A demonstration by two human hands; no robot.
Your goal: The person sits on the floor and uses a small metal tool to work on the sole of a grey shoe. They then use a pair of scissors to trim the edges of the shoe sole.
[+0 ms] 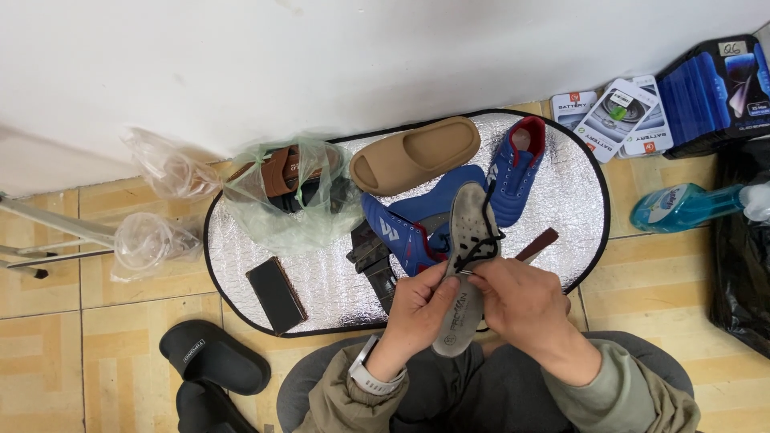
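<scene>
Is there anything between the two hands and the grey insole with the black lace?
Nothing visible does. The left hand and the right hand both already touch the grey insole, and the black lace lies across it, near the fingertips.

Matt grey felt-like insole (464, 273), crinkly shiny foil mat (561, 184), glossy clear plastic bags (152, 240).

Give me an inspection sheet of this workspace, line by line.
Surface: oval silver mat on tiled floor.
Job's things: grey insole with a black lace across it, above a blue shoe.
Clutter: second blue shoe, tan slide, bagged sandal, black phone, black slippers.
Hands: left hand and right hand both grip the insole.
Cables: nothing seen.
Surroundings: white wall, boxed packs, blue spray bottle.
</scene>
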